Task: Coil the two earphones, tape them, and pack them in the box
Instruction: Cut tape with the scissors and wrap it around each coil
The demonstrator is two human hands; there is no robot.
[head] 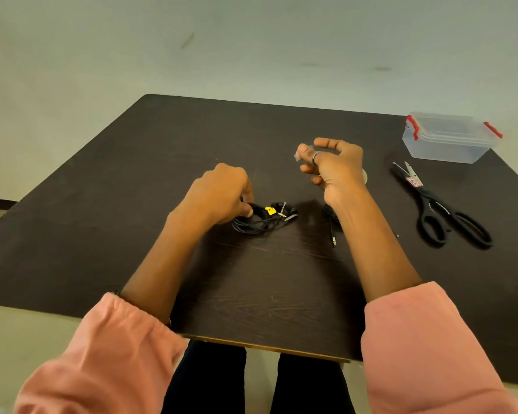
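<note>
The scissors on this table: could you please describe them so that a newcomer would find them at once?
Start at the dark table and look to its right side, just nearer than the clear box with red clips. The scissors lie flat there, blades pointing towards the box. They alone have big black loop handles.

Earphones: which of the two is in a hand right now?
The coiled earphone with the yellow tag, pinched by the left hand. The other earphone lies loose under the right forearm, untouched; the right hand holds a tape piece.

Right forearm point(368, 234) hides most of second earphone point(333, 231).
</note>
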